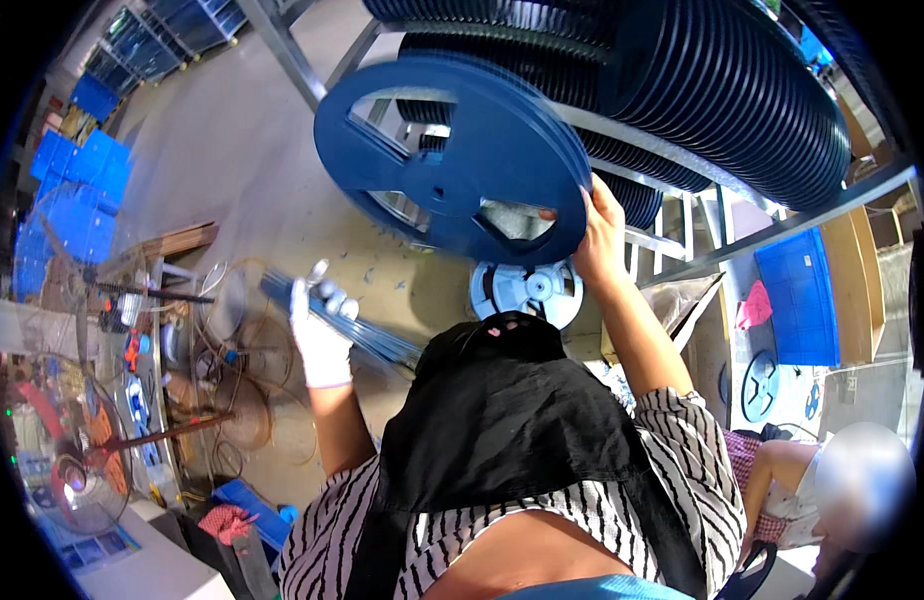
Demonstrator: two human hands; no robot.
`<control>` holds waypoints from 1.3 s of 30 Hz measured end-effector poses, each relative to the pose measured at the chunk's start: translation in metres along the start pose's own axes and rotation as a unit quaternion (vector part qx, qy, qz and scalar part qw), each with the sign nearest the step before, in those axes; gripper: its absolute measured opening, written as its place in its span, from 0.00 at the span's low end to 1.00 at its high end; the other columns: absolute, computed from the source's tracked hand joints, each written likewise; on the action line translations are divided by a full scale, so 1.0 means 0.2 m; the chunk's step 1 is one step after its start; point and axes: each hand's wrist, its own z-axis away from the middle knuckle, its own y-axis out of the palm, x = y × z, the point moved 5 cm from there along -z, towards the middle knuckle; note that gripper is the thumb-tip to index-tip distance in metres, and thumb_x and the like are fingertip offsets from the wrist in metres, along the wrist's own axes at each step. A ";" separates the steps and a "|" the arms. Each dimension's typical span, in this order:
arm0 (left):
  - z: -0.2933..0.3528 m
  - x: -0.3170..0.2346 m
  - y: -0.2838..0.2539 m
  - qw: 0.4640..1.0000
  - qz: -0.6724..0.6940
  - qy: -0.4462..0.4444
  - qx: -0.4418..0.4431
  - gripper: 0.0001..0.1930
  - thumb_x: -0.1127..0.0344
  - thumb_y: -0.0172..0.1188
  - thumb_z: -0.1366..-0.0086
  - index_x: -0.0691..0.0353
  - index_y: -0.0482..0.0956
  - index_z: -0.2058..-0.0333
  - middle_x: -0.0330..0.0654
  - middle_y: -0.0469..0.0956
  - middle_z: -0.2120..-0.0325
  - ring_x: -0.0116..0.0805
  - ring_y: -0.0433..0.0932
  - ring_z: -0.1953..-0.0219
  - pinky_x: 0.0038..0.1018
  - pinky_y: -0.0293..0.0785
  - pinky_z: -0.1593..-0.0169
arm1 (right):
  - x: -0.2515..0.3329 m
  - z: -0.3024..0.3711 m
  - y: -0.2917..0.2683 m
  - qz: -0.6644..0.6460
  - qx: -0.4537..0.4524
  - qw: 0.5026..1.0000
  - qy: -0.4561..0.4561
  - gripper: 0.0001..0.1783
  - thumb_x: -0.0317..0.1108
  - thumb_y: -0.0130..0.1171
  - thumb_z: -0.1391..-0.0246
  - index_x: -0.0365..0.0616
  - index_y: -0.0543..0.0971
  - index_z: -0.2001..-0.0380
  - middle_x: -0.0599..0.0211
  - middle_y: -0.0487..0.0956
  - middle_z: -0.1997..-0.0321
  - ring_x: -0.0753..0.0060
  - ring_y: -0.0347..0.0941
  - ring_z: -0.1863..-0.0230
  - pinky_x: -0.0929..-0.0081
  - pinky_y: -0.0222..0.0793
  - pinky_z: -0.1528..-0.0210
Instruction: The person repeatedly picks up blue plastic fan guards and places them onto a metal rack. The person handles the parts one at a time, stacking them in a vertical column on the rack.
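Note:
A large dark blue plastic reel (462,160) with wide cut-outs is held up in front of me. My right hand (599,235), bare, grips its right rim; one fingertip shows through a cut-out. My left hand (322,335) wears a white glove and is lower down, apart from the reel. Its fingers are curled around a bundle of thin blue strips (377,340), which slants down to the right. Below the reel, a lighter blue reel (527,290) lies flat near my body.
A metal rack (752,175) with rows of black reels (732,90) fills the upper right. To the left stand a fan (77,440) and wire machinery (247,400). Blue bins (82,170) are farther left; another blue bin (797,300) is at right. A person (792,480) sits lower right.

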 end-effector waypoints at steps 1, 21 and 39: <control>0.02 -0.03 -0.07 1.000 -0.008 0.015 -0.024 0.21 0.52 0.51 0.32 0.64 0.75 0.52 0.34 0.71 0.76 0.23 0.64 0.79 0.23 0.65 0.73 | -0.04 -0.02 0.02 -0.211 -0.033 0.975 0.068 0.04 0.30 0.53 0.41 0.42 0.75 0.66 0.70 0.73 0.74 0.76 0.71 0.71 0.72 0.72 0.65; 0.05 0.10 -0.77 0.936 -0.138 -0.111 -0.304 0.12 0.63 0.56 0.37 0.61 0.70 0.57 0.48 0.76 0.64 0.48 0.78 0.67 0.46 0.78 0.60 | 0.52 -0.06 -0.32 0.160 -0.311 0.854 -0.385 0.08 0.31 0.43 0.34 0.38 0.70 0.64 0.64 0.79 0.76 0.77 0.77 0.76 0.81 0.72 0.73; -0.23 0.19 -0.74 0.940 -0.186 -0.192 -0.210 0.15 0.63 0.57 0.37 0.63 0.70 0.54 0.53 0.77 0.62 0.52 0.79 0.64 0.48 0.78 0.59 | 0.53 -0.66 -0.24 0.550 -0.510 0.564 -0.345 0.21 0.31 0.58 0.47 0.46 0.75 0.48 0.54 0.69 0.40 0.48 0.57 0.35 0.54 0.54 0.37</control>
